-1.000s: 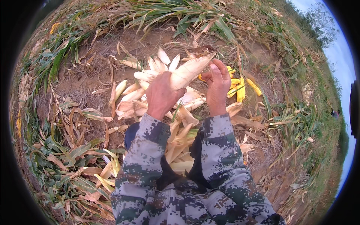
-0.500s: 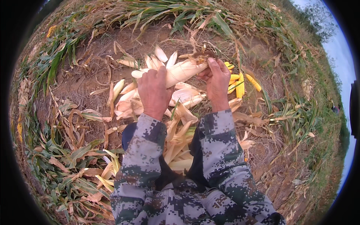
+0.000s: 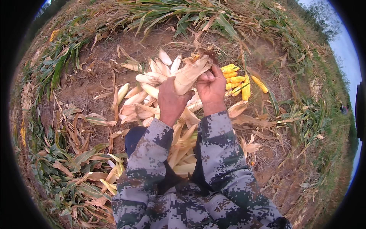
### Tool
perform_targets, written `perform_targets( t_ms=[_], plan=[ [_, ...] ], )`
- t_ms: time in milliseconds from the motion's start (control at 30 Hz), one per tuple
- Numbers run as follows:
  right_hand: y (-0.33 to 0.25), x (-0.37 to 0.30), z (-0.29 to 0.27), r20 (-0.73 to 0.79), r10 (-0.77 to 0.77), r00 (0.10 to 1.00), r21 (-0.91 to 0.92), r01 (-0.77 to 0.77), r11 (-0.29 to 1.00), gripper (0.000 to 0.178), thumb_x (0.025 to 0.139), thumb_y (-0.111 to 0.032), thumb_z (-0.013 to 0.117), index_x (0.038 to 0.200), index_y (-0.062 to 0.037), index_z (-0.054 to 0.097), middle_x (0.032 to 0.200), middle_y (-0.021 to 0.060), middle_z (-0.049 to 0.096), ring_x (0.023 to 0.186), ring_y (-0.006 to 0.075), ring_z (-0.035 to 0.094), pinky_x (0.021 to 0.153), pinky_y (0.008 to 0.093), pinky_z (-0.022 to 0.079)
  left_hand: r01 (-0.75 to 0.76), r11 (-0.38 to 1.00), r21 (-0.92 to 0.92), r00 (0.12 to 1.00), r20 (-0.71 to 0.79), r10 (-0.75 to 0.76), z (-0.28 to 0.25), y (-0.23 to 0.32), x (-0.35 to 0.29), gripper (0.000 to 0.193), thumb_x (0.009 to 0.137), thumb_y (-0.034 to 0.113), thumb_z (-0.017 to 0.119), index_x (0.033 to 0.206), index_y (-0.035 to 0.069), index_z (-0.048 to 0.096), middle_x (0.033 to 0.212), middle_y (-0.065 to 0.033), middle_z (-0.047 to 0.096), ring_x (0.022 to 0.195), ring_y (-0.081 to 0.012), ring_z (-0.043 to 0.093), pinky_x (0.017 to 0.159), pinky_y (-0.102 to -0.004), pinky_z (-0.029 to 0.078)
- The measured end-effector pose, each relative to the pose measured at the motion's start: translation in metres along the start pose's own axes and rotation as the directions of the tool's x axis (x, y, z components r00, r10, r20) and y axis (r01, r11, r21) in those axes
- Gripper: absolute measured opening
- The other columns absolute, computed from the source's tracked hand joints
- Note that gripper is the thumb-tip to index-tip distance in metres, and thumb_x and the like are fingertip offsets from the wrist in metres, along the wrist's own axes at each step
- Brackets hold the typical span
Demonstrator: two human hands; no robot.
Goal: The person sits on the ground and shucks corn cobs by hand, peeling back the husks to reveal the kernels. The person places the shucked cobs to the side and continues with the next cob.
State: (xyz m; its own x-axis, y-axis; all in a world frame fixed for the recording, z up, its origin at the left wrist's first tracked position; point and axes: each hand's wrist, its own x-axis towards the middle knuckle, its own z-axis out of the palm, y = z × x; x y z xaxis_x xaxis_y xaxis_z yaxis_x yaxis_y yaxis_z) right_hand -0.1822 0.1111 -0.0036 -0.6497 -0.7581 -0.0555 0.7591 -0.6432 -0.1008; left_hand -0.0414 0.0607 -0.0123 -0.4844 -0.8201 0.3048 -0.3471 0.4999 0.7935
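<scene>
An ear of corn in its pale husk point(image 3: 189, 75) is held up between my hands, its dark-silked tip pointing away from me. My left hand point(image 3: 170, 100) wraps round its lower part. Near the tip, my right hand point(image 3: 212, 84) has its fingers closed against the husk edge; what exactly they pinch is partly hidden. Beneath and left of it lies a pile of unhusked ears point(image 3: 146, 89). Several bare yellow cobs point(image 3: 246, 87) lie just right of my right hand.
Loose husks point(image 3: 183, 150) are heaped between my knees. Dry leaves and stalks point(image 3: 82, 152) cover the ground at the left. Green and dry corn stalks point(image 3: 171, 11) lie across the far side. A single husk point(image 3: 249, 147) lies right of my right forearm.
The ear has swung more upright, its tip now pointing farther away. My left hand has shifted right and nearer; my right hand has moved slightly left. More of the yellow cobs shows.
</scene>
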Motion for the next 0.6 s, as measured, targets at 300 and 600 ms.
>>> perform_targets(
  t_ms=[300, 600],
  plan=[
    [-0.016, -0.016, 0.001, 0.254, 0.079, 0.964, 0.264, -0.148, 0.953, 0.026, 0.107, -0.015, 0.050, 0.108, 0.0086, 0.061, 0.084, 0.0141, 0.067, 0.057, 0.0151, 0.054, 0.067, 0.0318, 0.054, 0.270, 0.519, -0.811, 0.914, 0.386, 0.127, -0.003, 0.004, -0.007, 0.076, 0.092, 0.036, 0.079, 0.148, 0.000, 0.044, 0.131, -0.0096, 0.062, 0.120, -0.0169, 0.060, 0.105, -0.0331, 0.047],
    [0.013, -0.035, 0.007, 0.159, 0.204, 0.966, -0.219, -0.167, 0.961, 0.021, 0.110, -0.021, 0.051, 0.122, -0.0069, 0.061, 0.097, 0.0110, 0.069, 0.070, 0.0215, 0.065, 0.063, 0.0381, 0.056, 0.061, 0.521, -0.851, 0.997, 0.082, 0.017, 0.001, 0.009, 0.004, 0.052, 0.103, 0.036, 0.068, 0.136, -0.002, 0.054, 0.121, -0.0069, 0.066, 0.108, -0.0130, 0.061, 0.097, -0.0300, 0.049]
  ],
)
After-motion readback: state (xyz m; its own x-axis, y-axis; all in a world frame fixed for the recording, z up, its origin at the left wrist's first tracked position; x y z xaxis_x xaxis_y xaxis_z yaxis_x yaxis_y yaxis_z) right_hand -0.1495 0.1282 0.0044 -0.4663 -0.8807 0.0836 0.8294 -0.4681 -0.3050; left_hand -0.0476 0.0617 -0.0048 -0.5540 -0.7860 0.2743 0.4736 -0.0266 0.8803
